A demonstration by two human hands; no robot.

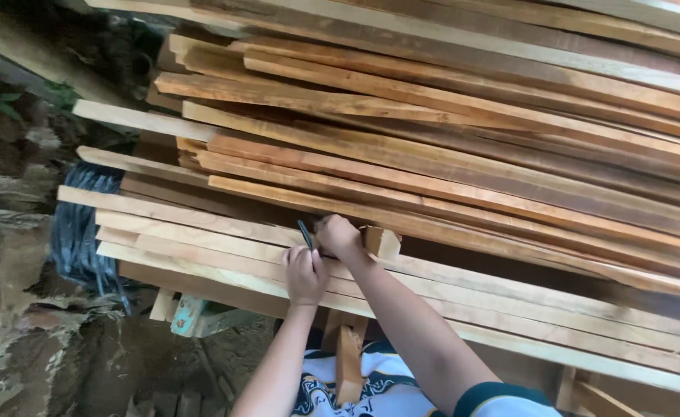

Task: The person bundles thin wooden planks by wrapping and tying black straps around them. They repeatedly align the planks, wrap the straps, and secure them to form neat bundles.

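Note:
A large stack of long wooden boards (464, 154) fills the view, running from left to lower right. My left hand (305, 274) rests closed on the pale boards near the front edge of the stack. My right hand (340, 235) sits just above it, gripping a thin dark tool (305, 233) whose tip points up over the boards. A short wooden block (381, 242) lies beside my right hand. Both forearms reach up from the bottom of the view.
A dark bundle of black sheeting (85, 232) sits under the left ends of the boards. Bare earth and rocks (23, 340) lie at the left and lower left. A wooden support post (348, 363) stands beneath the stack near my body.

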